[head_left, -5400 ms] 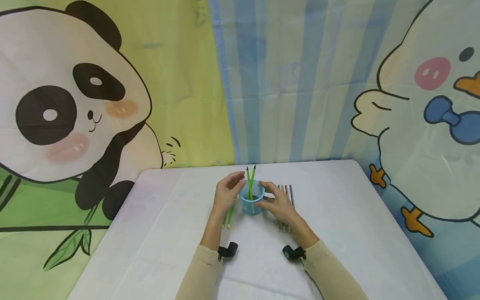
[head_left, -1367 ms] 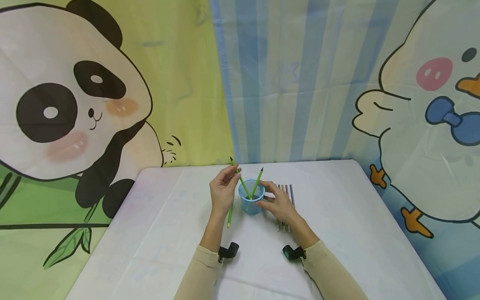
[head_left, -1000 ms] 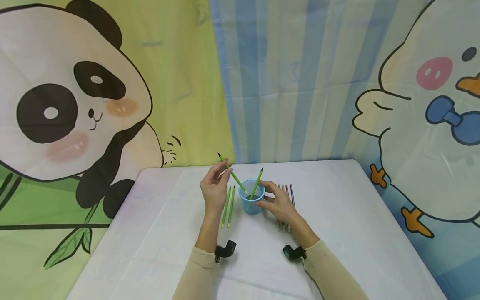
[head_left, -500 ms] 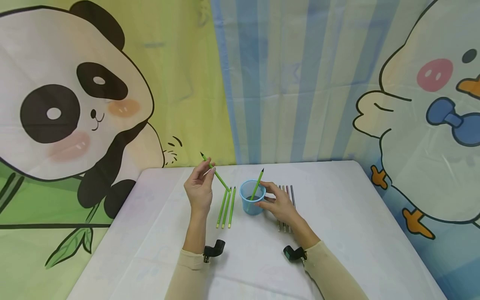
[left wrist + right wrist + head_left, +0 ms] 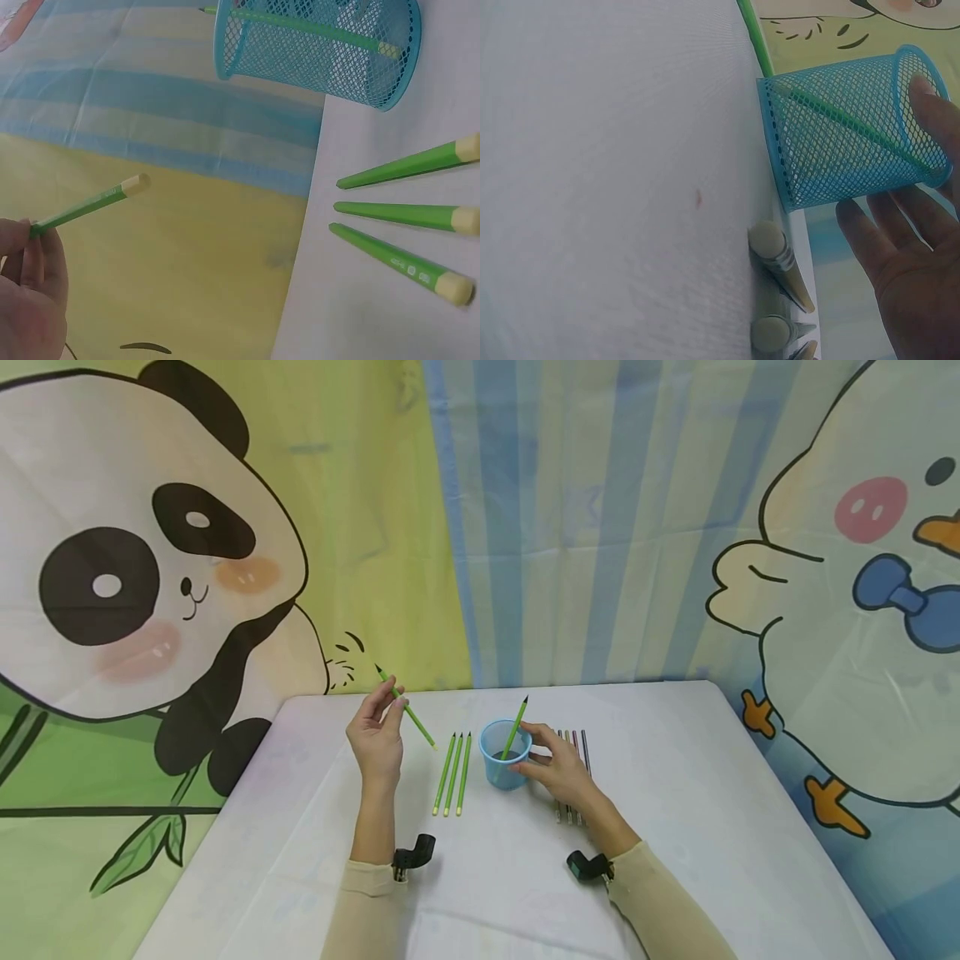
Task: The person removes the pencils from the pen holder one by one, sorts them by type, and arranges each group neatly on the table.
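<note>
My left hand pinches a green pencil, raised left of the holder, its dark point up-left and pale end down-right. In the left wrist view the pencil's pale-tipped end sticks out from the fingers. My right hand grips a light-blue mesh pencil holder from its right side, thumb at the rim in the right wrist view. The holder stands upright. One green pencil leans inside it, point up. Three more green pencils lie side by side between my left hand and the holder.
Several slim, darker pencils or pens lie in a row right of the holder, partly hidden by my right hand. The white-covered table ends at a printed cloth backdrop behind.
Two pencils stood in the holder before. My left hand has drawn one out over the rim and carried it left, uncovering the three lying pencils. My right hand has kept its hold.
</note>
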`<control>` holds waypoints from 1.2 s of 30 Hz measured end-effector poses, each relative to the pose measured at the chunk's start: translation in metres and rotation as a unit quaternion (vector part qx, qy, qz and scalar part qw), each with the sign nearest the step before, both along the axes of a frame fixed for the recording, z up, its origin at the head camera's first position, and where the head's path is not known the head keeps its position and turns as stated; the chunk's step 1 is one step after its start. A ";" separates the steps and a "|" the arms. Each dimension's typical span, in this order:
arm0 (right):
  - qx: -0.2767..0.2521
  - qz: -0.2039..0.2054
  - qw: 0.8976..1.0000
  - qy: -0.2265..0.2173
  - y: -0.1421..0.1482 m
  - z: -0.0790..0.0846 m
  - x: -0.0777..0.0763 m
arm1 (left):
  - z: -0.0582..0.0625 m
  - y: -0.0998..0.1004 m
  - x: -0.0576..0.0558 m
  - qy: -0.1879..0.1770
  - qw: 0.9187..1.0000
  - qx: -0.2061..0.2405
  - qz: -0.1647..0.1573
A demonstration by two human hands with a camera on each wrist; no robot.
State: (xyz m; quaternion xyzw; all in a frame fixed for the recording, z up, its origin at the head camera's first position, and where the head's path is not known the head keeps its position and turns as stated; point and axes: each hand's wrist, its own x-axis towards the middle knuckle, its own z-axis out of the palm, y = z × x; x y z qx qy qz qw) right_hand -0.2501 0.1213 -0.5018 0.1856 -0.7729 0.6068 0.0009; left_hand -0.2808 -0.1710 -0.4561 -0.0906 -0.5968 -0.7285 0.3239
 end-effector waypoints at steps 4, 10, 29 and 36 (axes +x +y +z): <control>0.000 0.003 1.000 0.005 0.000 0.000 0.000 | -0.001 0.000 0.000 -0.005 1.000 -0.009 -0.002; 0.000 0.003 1.000 0.004 0.000 0.001 0.000 | -0.007 -0.005 -0.003 -0.025 0.999 -0.042 -0.008; -0.007 0.005 1.000 -0.003 0.001 -0.002 -0.002 | -0.013 -0.010 -0.004 -0.061 0.994 -0.065 -0.059; -0.002 0.009 1.000 0.005 0.001 -0.004 -0.003 | -0.013 -0.012 -0.004 -0.069 0.993 -0.065 -0.075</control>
